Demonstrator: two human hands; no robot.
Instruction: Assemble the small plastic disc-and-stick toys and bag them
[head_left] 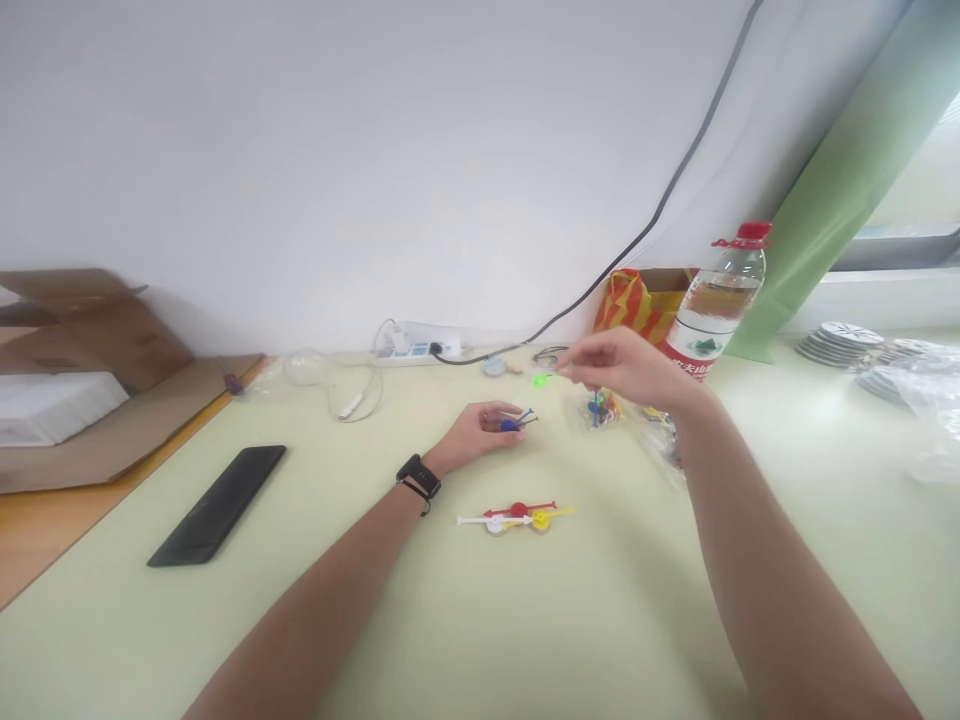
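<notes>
My left hand (486, 432) is closed around a small blue plastic piece (511, 425) with thin stems sticking out to the right. Higher up and to the right, my right hand (611, 362) pinches a bright green piece (541, 380) at its fingertips. Below my left hand, a red arrow piece (519, 510), a white arrow piece (495, 523) and a yellow arrow piece (541, 519) lie close together on the table. A clear bag of mixed coloured parts (602, 410) lies under my right hand.
A water bottle (705, 325) stands behind my right forearm, beside a red-yellow bag (634, 303). Stacked discs (838, 345) are at the right. A black flat object (219, 505) lies left, near a cardboard box (112, 330). A power strip (416, 345) sits by the wall.
</notes>
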